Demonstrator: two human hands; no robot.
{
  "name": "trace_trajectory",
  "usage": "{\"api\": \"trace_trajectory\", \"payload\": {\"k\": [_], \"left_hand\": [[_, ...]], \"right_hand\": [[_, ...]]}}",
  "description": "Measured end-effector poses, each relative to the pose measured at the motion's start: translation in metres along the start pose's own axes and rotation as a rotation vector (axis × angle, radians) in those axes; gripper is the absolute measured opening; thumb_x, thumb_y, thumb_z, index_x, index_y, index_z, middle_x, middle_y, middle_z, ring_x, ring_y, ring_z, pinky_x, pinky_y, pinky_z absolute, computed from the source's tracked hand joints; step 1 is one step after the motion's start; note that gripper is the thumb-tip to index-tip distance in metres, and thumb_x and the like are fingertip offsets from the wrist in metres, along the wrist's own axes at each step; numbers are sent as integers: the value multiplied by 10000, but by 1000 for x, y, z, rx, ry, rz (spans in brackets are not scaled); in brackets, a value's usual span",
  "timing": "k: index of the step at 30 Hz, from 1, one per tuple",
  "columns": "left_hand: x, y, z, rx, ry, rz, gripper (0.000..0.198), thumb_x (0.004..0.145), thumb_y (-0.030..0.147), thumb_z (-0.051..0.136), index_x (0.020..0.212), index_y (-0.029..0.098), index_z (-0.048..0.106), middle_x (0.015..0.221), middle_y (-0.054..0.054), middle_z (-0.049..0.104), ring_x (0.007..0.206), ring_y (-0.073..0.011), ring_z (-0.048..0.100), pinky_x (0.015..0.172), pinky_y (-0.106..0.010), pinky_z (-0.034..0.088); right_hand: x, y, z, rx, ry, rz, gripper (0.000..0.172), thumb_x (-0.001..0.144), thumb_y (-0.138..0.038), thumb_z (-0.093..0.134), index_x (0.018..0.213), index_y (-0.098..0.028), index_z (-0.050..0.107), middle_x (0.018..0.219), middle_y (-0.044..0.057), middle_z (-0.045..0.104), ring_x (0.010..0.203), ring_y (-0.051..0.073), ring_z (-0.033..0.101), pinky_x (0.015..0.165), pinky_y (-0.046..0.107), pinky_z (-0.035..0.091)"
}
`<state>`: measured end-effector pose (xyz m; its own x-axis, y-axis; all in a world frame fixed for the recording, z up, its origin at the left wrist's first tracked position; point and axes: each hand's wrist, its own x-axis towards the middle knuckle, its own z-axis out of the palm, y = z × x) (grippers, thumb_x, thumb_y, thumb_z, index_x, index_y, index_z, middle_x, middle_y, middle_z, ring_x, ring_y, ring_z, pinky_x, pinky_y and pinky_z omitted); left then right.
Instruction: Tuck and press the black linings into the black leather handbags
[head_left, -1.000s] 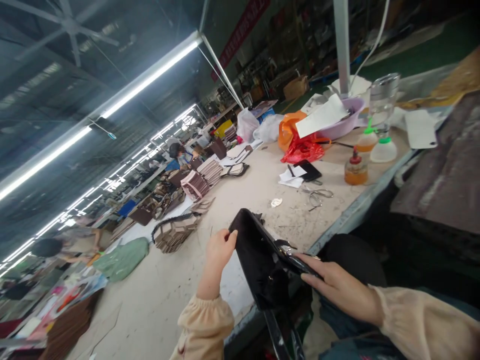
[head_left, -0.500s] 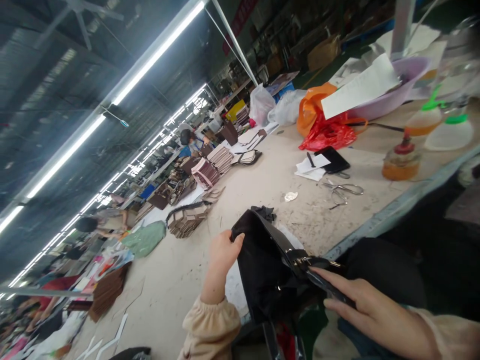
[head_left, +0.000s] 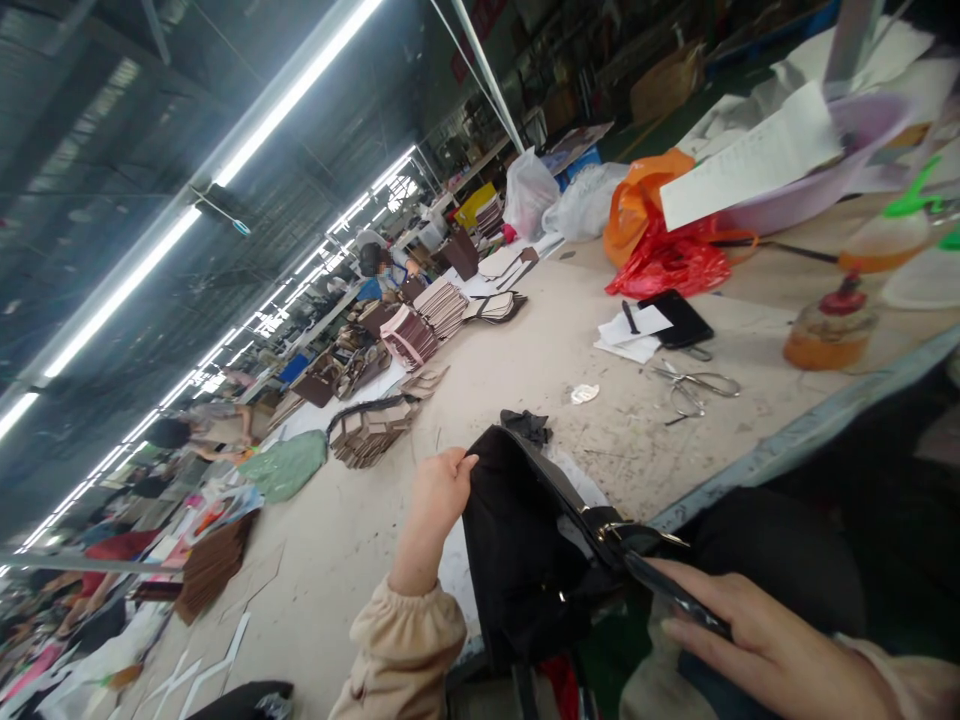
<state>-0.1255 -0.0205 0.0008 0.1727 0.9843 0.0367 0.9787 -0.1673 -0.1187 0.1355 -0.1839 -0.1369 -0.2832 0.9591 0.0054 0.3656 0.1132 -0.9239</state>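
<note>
A black bag (head_left: 510,540) with gold-coloured metal fittings (head_left: 613,528) hangs tilted over the table's near edge. My left hand (head_left: 439,490) is closed, pinching the bag's top left corner between thumb and fingers. On the other side, my right hand (head_left: 765,630) is closed around a dark, glossy strap (head_left: 686,595) that joins the bag near the fittings. The bag's dark inside faces me, and its lower end is partly hidden in shadow. Just beyond the bag lies a crumpled black scrap (head_left: 526,427).
On the table (head_left: 480,385) lie scissors (head_left: 694,385), a black tablet-like object (head_left: 681,320) and a jar of amber liquid (head_left: 831,330). Red plastic (head_left: 667,265) and a purple basin (head_left: 817,200) stand behind. Stacked pieces (head_left: 371,430) lie left; co-workers are farther off.
The view has shifted slightly, so the things at the right sit farther right. My left hand and the bag's corner have moved a little left, while my right hand has moved slightly right and down.
</note>
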Motion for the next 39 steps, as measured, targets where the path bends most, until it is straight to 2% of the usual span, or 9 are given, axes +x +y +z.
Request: {"api": "trace_trajectory", "payload": {"k": [6, 11, 15, 19, 25, 30, 35, 39], "left_hand": [[6, 4, 2, -52, 14, 10, 320, 860, 353, 457, 635, 177, 600, 568, -21, 578, 580, -140, 512, 546, -255, 241], [8, 2, 3, -145, -21, 57, 291, 846, 415, 479, 741, 195, 639, 647, 4, 627, 625, -129, 545, 560, -227, 300], [12, 0, 6, -234, 5, 56, 323, 882, 385, 408, 844, 196, 667, 727, -11, 665, 690, -139, 575, 612, -231, 346], [15, 1, 8, -193, 34, 36, 328, 870, 365, 419, 755, 175, 660, 650, -34, 633, 638, -160, 548, 580, -256, 313], [18, 1, 0, -173, 20, 91, 320, 835, 410, 473, 668, 202, 650, 597, -18, 619, 595, -150, 536, 556, -244, 293], [28, 10, -1, -269, 5, 183, 301, 853, 423, 445, 887, 232, 676, 815, -3, 691, 735, -139, 591, 647, -221, 368], [41, 19, 8, -291, 36, 147, 272, 846, 345, 451, 730, 189, 640, 615, 10, 590, 625, -128, 538, 594, -226, 343], [43, 21, 11, -274, 70, 127, 258, 822, 347, 485, 655, 192, 606, 560, 18, 530, 593, -129, 492, 578, -241, 308]], "right_hand": [[3, 4, -1, -29, 72, -119, 459, 815, -377, 556, 1255, -243, 557, 1013, 33, 704, 832, 200, 671, 741, 247, 547], [2, 4, -1, -15, 55, -114, 457, 821, -361, 561, 1265, -254, 542, 1011, 20, 702, 858, 193, 663, 766, 233, 534], [3, 1, -5, 40, 42, -98, 427, 829, -353, 545, 1245, -256, 558, 909, 4, 708, 826, 185, 660, 762, 231, 528], [7, -4, -7, 138, 18, -105, 407, 832, -371, 528, 1209, -232, 588, 793, 3, 694, 764, 191, 652, 739, 257, 530], [8, -9, -8, 224, -15, -95, 395, 837, -388, 509, 1176, -211, 608, 775, 19, 672, 742, 189, 626, 729, 274, 521], [7, -10, -8, 243, -25, -80, 401, 832, -394, 515, 1175, -206, 604, 819, 18, 668, 732, 169, 605, 729, 257, 509], [7, -10, -8, 255, 2, -76, 417, 820, -426, 528, 1161, -202, 615, 783, 8, 664, 695, 161, 598, 684, 242, 508], [7, -11, -10, 284, 53, -74, 408, 812, -430, 548, 1140, -204, 633, 797, 11, 673, 726, 175, 613, 714, 253, 506]]}}
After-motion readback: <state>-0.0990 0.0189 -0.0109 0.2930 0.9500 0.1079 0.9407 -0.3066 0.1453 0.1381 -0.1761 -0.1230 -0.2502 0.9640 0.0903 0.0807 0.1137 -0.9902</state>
